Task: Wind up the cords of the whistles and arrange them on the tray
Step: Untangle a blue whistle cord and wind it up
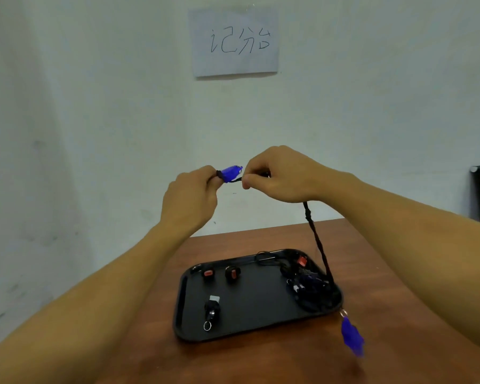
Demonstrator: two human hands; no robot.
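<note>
Black tray (261, 322) with (perhaps five) whistles (212, 309)

Two bare forearms reach in from the lower corners, uncovered as far as the picture's edge shows, with no sleeve cuff in view. The left hand (190, 199) and the right hand (281, 176) are ungloved. No ring, watch or band shows on the visible fingers or wrists. Short-trimmed nails show on the right hand.

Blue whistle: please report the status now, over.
Left hand holds blue whistle; right hand pinches its cord. Second blue whistle dangles beside tray. Nothing in the way.
</note>
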